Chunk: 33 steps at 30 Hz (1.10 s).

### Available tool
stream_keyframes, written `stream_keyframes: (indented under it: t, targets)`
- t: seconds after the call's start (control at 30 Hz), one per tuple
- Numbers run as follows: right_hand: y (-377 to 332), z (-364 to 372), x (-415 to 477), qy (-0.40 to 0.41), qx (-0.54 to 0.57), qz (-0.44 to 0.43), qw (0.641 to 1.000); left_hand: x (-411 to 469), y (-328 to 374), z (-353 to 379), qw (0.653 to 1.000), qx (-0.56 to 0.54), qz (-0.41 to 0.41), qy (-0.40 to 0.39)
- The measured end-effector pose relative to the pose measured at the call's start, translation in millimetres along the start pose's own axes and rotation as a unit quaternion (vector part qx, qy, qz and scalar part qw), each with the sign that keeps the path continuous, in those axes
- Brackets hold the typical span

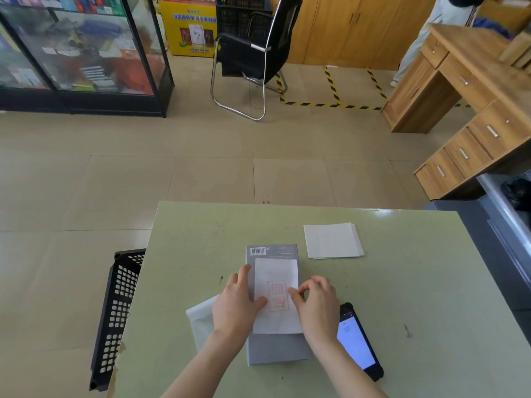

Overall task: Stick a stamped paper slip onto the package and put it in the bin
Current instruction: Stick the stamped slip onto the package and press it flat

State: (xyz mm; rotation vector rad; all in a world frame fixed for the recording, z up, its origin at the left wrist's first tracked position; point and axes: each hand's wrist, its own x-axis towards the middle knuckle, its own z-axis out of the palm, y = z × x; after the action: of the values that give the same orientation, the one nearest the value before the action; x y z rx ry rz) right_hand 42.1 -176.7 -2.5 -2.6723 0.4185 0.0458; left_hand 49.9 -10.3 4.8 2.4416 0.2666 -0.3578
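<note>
A grey flat package [274, 347] with a barcode at its far end lies on the green table [402, 297]. A white paper slip [277, 280] with a red stamp lies on top of it. My left hand [235, 307] rests on the package's left side, thumb pressing the slip's left edge. My right hand [317, 303] presses the slip's right edge with its fingertips. A black perforated bin [115, 317] stands on the floor at the table's left edge.
A stack of white slips [333, 240] lies at the far right of the table. A phone [357, 343] with a lit screen lies under my right wrist. Translucent backing paper [201, 323] lies under my left wrist. A chair and wooden desks stand beyond.
</note>
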Motion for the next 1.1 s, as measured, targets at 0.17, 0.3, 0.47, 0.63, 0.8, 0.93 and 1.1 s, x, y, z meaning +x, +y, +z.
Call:
stream_keyframes:
  t: [0.17, 0.3, 0.47, 0.63, 0.8, 0.93, 1.1]
  targets:
    - [-1.5, 1.9, -8.0, 0.032, -0.048, -0.023, 0.998, 6.0, -6.7, 3.5, 0.982, 0.11, 0.157, -0.004]
    - [3.6, -2.9, -2.0, -0.004, -0.034, -0.035, 0.999, 9.4, -7.9, 8.5, 0.951, 0.169, 0.248, -0.074]
    - [0.4, 2.2, 14.2, -0.112, -0.061, -0.207, 0.97, 19.6, -1.3, 10.0, 0.94, 0.213, 0.231, -0.131]
    - [1.0, 6.1, 19.9, -0.152, -0.107, -0.218, 0.958, 17.0, -1.8, 13.4, 0.938, 0.247, 0.215, -0.114]
    - [13.5, 1.8, -7.3, -0.129, -0.121, -0.248, 0.953, -11.9, -13.5, 18.4, 0.941, 0.236, 0.213, -0.113]
    - [25.5, 1.0, -36.3, -0.119, -0.132, -0.259, 0.949, -41.9, -24.8, 23.5, 0.939, 0.235, 0.22, -0.119]
    - [36.0, -2.6, -66.0, -0.135, -0.177, -0.276, 0.935, -74.6, -29.1, 16.9, 0.931, 0.263, 0.242, -0.077]
